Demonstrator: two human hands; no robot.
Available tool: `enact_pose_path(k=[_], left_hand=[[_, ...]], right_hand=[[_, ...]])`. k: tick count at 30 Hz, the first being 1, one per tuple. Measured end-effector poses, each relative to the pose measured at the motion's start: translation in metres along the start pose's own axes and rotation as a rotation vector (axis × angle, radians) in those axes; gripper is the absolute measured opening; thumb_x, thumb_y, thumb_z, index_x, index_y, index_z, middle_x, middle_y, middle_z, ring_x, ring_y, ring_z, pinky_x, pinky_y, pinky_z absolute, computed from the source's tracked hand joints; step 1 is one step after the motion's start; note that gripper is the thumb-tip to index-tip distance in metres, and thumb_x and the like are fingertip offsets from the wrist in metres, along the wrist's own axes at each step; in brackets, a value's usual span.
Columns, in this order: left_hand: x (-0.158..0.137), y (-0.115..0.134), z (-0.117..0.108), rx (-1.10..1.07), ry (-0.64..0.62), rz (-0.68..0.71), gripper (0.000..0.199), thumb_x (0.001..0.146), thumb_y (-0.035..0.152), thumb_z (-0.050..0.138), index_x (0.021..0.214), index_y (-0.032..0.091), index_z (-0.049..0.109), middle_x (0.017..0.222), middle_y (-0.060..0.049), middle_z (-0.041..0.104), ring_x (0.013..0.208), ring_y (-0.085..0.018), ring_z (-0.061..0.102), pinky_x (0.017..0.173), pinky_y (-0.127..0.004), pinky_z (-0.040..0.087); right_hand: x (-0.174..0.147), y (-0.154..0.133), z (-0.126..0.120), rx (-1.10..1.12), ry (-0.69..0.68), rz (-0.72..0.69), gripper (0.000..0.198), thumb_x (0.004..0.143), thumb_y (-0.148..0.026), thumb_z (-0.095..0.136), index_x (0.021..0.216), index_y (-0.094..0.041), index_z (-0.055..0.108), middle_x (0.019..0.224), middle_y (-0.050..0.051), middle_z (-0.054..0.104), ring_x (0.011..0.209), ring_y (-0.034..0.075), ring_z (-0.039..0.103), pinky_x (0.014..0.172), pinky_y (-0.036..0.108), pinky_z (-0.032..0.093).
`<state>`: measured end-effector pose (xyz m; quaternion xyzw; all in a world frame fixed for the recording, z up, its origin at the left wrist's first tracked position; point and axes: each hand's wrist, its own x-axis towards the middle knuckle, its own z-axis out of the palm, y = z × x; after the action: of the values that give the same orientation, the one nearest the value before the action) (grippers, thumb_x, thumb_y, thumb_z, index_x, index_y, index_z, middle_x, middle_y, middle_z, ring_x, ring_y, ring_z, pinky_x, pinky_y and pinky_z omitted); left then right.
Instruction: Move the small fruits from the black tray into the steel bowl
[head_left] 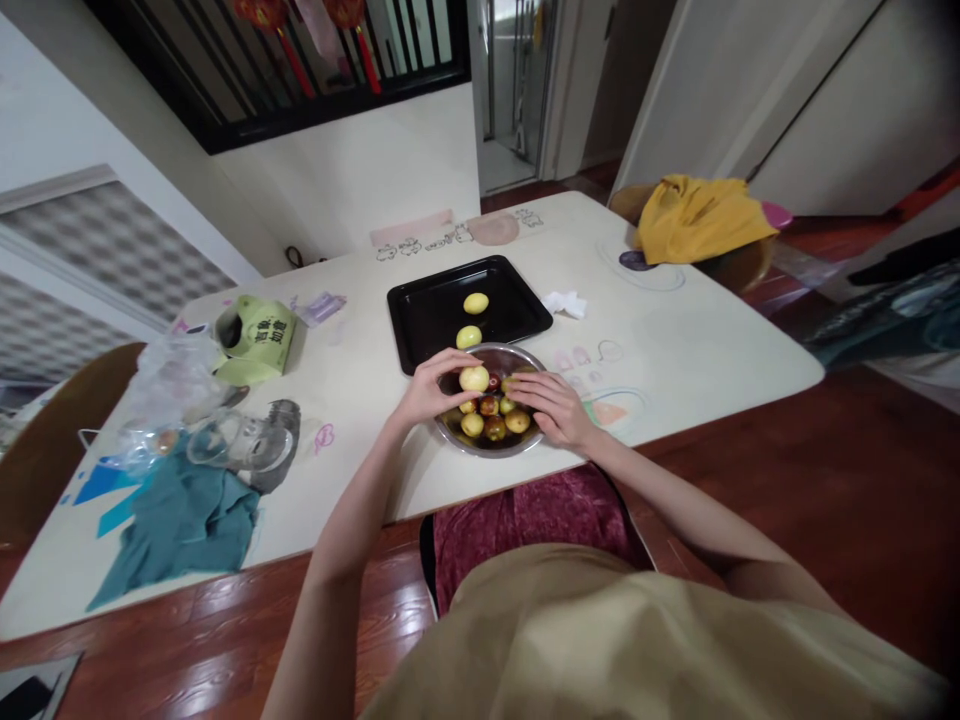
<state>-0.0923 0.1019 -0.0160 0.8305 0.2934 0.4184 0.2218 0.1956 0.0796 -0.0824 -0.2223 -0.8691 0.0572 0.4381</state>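
A round metal bowl [491,449] stands near the table's front edge, holding several yellow and reddish-brown fruits [495,428]. Over the bowl's left side, my left hand [433,387] pinches a pale yellow fruit [474,379] between thumb and fingers. My right hand [556,408] reaches over the right rim with its fingers stretched out. Its fingertips lie at a greenish fruit [509,384], partly hidden by them. Behind the bowl is a black baking tray [431,305] with two yellow fruits [475,303] on it, one close to the bowl's rim.
A crumpled white tissue [566,304] lies right of the tray. Left on the table [352,430] are a green printed bag [264,338], plastic bags [176,375], a clear plastic container [247,442] and a teal cloth [187,515]. A yellow cloth [697,220] hangs over a chair at the right.
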Motion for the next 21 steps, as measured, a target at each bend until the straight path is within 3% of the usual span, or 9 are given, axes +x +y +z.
enact_pose_path(k=[15, 21], left_hand=[[-0.0012, -0.0044, 0.0031, 0.006, -0.155, -0.008, 0.048, 0.088, 0.045, 0.085, 0.127, 0.019, 0.076, 0.124, -0.015, 0.079, 0.119, -0.029, 0.075, 0.108, -0.049, 0.061], [-0.0010, -0.0037, 0.0036, 0.001, -0.141, -0.005, 0.047, 0.089, 0.045, 0.084, 0.127, 0.019, 0.076, 0.125, -0.015, 0.079, 0.119, -0.030, 0.075, 0.108, -0.050, 0.061]], right_hand=[[0.0005, -0.0010, 0.0055, 0.031, 0.038, 0.013, 0.049, 0.112, -0.042, 0.034, 0.133, -0.023, 0.074, 0.132, 0.013, 0.077, 0.133, 0.029, 0.067, 0.106, 0.053, 0.055], [0.0003, 0.0006, 0.0052, 0.045, 0.026, 0.014, 0.047, 0.112, -0.039, 0.036, 0.132, -0.023, 0.075, 0.132, 0.013, 0.077, 0.133, 0.030, 0.067, 0.106, 0.055, 0.055]])
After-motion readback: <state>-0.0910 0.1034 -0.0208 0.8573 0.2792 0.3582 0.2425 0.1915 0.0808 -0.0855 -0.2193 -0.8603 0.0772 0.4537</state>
